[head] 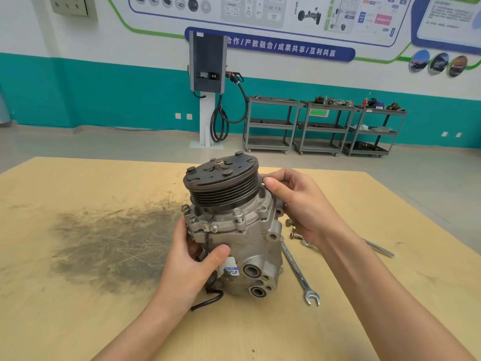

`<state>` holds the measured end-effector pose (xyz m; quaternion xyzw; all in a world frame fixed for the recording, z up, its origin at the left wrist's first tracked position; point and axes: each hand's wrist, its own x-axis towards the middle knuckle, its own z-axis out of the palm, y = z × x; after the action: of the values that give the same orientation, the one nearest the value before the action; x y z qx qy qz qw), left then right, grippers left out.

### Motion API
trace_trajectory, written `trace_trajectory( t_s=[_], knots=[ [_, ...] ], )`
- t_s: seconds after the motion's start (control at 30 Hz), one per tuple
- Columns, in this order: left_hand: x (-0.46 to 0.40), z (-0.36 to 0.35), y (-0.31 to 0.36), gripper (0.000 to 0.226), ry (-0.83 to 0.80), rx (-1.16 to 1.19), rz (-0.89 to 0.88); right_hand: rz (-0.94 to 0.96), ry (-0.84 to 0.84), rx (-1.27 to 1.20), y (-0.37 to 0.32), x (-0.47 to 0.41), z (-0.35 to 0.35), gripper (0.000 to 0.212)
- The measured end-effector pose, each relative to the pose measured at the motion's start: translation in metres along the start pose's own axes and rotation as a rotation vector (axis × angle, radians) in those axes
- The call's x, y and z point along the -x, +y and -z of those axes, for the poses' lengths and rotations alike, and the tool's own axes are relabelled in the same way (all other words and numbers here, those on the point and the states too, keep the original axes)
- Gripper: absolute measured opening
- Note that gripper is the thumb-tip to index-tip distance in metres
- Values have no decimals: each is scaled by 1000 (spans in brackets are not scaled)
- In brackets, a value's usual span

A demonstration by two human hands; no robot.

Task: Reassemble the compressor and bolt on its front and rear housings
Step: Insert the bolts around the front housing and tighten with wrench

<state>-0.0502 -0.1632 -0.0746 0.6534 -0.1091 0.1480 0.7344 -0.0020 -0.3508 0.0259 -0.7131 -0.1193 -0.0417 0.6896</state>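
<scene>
A grey aluminium compressor [247,238] stands tilted on the wooden table [78,308], its dark grooved pulley [223,188] and clutch plate facing up and away. My left hand [192,267] grips the lower left of the body, thumb across the front near a white label. My right hand [299,204] grips the upper right side at the front housing, thumb against the pulley's edge. A black cable [208,300] trails from under the compressor. Loose bolts [292,229] lie just right of the compressor, partly behind my right hand.
An open-ended spanner [299,274] lies on the table right of the compressor, and a second tool [378,247] sticks out from under my right forearm. A dark greasy smear [109,246] covers the table's left. Grey trolleys [322,126] and a charging post [208,82] stand far behind.
</scene>
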Motion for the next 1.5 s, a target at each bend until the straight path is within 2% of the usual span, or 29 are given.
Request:
trace_trajectory(
  t_s=[0.23, 0.4, 0.6, 0.67, 0.73, 0.9, 1.07, 1.23, 1.5],
  knots=[
    [1, 0, 1, 102, -3, 0, 0, -14, -16, -14, 4, 2, 0, 9],
    [1, 0, 0, 95, -2, -24, -3, -53, 10, -52, 2, 1, 0, 12],
    [-2, -1, 0, 84, -11, -33, -12, -98, -5, -115, -5, -6, -1, 6],
    [-2, 0, -1, 67, -9, -39, -13, -99, 1, -99, -4, -7, -2, 6],
    [-3, 2, -2, 61, -17, -34, -11, -88, -1, -83, -3, -8, -3, 8],
    [-2, 3, -1, 76, -36, -21, -6, -42, -61, -64, -3, -3, 3, 11],
    [-3, 6, 1, 94, -27, -41, -9, 0, -33, -30, -1, 0, 4, 6],
    [-3, 5, -1, 93, -21, -38, -15, 57, 9, 8, 3, 0, 4, 6],
    [-2, 3, 0, 95, -19, -25, -10, 72, -32, 47, -3, 0, 5, 8]
  ],
)
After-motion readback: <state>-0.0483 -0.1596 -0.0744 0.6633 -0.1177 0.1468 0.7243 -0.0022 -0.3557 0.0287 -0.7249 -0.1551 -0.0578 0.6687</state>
